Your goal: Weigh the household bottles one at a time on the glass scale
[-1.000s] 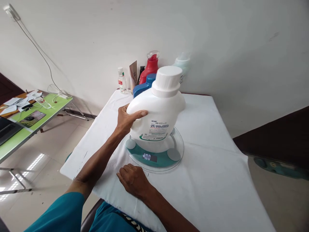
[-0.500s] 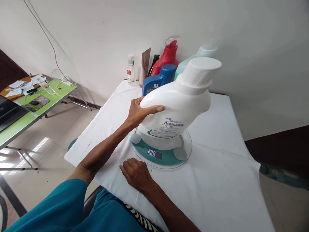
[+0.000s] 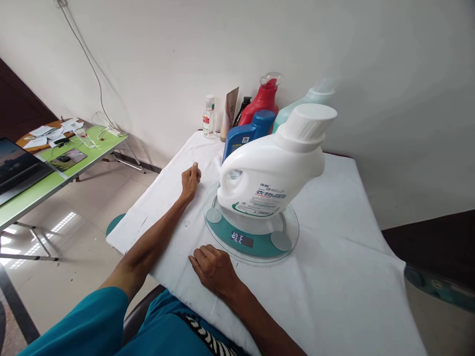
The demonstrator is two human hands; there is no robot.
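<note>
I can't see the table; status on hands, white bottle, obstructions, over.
Left hand, right hand: curled. White bottle on glass scale, untouched. Blue bottle close behind, partly hidden.

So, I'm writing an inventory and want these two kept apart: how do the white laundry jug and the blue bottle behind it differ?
The white laundry jug is on the glass scale; the blue bottle is behind, partly hidden by the jug. The jug is white, the bottle blue. The jug looks bulkier than the bottle, though it is also nearer the camera. Both are capped and carry printing.
</note>
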